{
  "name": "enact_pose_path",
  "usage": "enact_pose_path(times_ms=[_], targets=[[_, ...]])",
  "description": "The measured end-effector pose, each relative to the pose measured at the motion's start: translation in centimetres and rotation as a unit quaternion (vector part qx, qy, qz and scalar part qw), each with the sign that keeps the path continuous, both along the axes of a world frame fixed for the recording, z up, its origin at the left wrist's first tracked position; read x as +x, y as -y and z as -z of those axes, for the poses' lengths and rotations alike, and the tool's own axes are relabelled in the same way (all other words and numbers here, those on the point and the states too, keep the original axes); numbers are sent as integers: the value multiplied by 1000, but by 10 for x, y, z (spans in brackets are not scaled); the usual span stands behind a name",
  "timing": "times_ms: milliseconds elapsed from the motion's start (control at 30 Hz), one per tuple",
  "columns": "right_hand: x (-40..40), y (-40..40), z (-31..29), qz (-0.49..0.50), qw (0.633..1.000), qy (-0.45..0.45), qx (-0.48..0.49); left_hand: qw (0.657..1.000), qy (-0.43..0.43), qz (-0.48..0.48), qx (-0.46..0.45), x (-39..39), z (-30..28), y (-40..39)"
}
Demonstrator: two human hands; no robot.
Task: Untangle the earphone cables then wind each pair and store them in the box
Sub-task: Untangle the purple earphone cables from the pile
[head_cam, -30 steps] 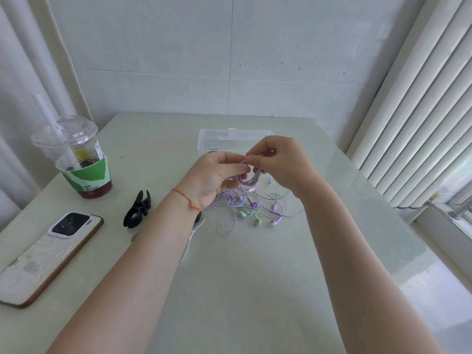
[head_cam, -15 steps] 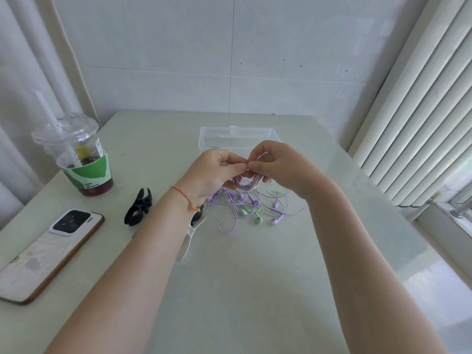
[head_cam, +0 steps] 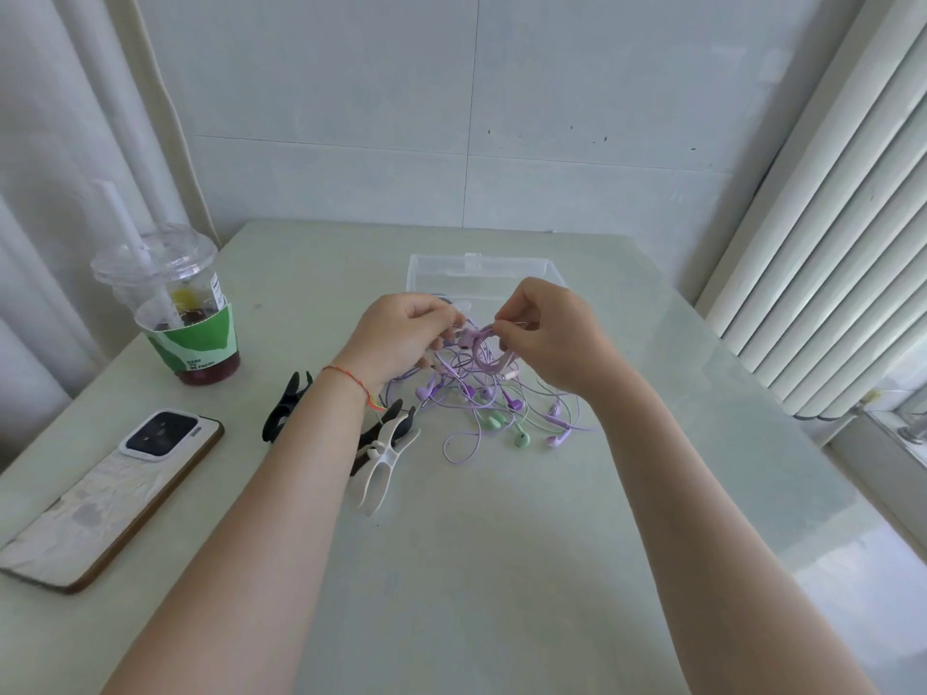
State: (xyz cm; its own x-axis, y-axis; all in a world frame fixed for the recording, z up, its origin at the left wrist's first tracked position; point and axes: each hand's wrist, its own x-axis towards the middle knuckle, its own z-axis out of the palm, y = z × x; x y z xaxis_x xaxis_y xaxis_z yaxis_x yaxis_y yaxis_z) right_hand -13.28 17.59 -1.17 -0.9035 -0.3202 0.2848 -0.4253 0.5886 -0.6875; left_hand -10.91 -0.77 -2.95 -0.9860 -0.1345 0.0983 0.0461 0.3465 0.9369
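Two hands, left hand and right hand, each grip pinched on tangled lilac-and-green earphone cables.

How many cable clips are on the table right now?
3: one black clip left of the left forearm, one white clip right of it, another black clip partly hidden behind. More may be hidden.

Likely a home: curtains; drink cup.
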Motion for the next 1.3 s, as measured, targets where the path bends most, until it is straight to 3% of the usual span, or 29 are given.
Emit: enact_pose_path(times_ms=[100, 200, 300, 433, 567, 667, 767, 967, 1200, 1300], targets=[[-2, -1, 2, 7, 1000, 3, 5, 973, -16, -97, -207, -2, 3, 19], [-1, 2, 4, 7, 1000, 7, 12, 946, 120, -74, -293, -4, 11, 30], [0, 5, 5, 2, 1000, 7, 20, 930, 199, -6, -308, -4, 16, 29], [0, 5, 5, -3, 1000, 6, 25, 928, 151, -6, -340, -6, 20, 19], [0, 4, 2, 4, 1000, 1, 10, 981, 84, -12, -177, -5, 11, 14], [2, 4, -1, 11, 1000, 4, -23, 966, 10, -103, -239, -5, 9, 25], [5, 12, -2, 6, 996, 16, -86, 946, 17, -150, -287, -6, 18, 41], [9, 32, 3, 4, 983, 84, -161, 911, 82, 15, -403, -12, 51, 51], [17, 33, 22, 23, 962, 141, -233, 856, 14, -124, -501, -17, 52, 67], [17, 29, 26, 21, 946, 160, -282, 889, -18, -199, -413, -10, 47, 76]])
